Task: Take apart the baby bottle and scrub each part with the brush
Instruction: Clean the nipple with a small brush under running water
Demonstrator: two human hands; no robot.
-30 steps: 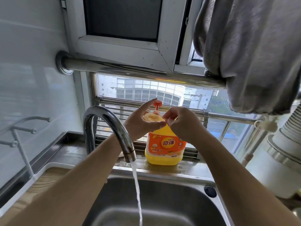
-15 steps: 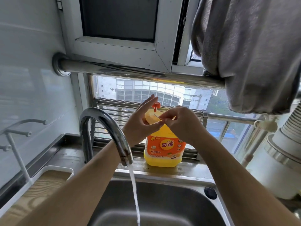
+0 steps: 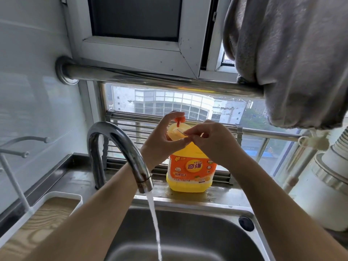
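Your left hand (image 3: pixel 163 142), raised at the centre of the frame, pinches a small clear bottle part (image 3: pixel 176 133) between thumb and fingertips. Which piece of the baby bottle it is cannot be told. Just to its right, a thin pale tool (image 3: pixel 180 130) pokes at the part, pinched by the curled fingers of your right hand (image 3: pixel 212 143). Both hands hover in front of a yellow detergent jug (image 3: pixel 192 166) standing on the steel desk (image 3: pixel 222 196) behind the sink (image 3: pixel 197 234). Lower down, water (image 3: pixel 154 213) pours from the tap (image 3: pixel 120 140) into the basin. The grip is fingertip-only on a small part that is probably wet, so it could slip and drop into the sink. A hard poke with the thin tool might also tear or puncture soft material.
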